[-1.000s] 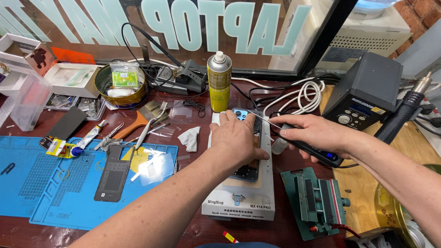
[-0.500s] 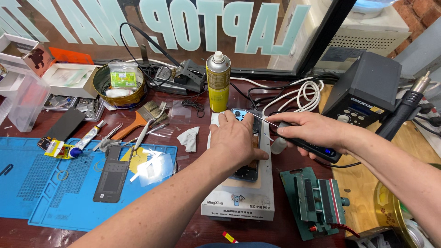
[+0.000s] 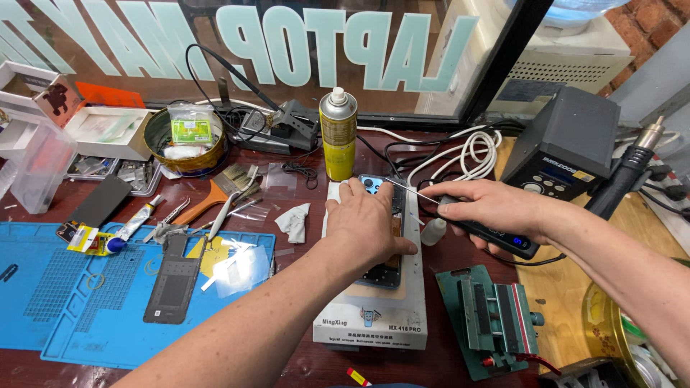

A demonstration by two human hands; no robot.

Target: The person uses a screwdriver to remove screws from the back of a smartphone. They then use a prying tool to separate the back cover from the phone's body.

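Left hand (image 3: 370, 219) flat on phone (image 3: 392, 241) atop heating pad (image 3: 377, 316), right hand (image 3: 489, 208) gripping soldering iron (image 3: 496, 233).

L hand (image 3: 369, 223) flat, R hand (image 3: 489, 210) fisted

— Where is the phone (image 3: 392, 237)?
— Under your left hand (image 3: 370, 223), on the heating pad (image 3: 374, 316).

— And beyond your fingers (image 3: 345, 194)?
— The spray can (image 3: 338, 136) stands just behind them; the mat (image 3: 65, 309) lies well left, the vise (image 3: 492, 320) right.
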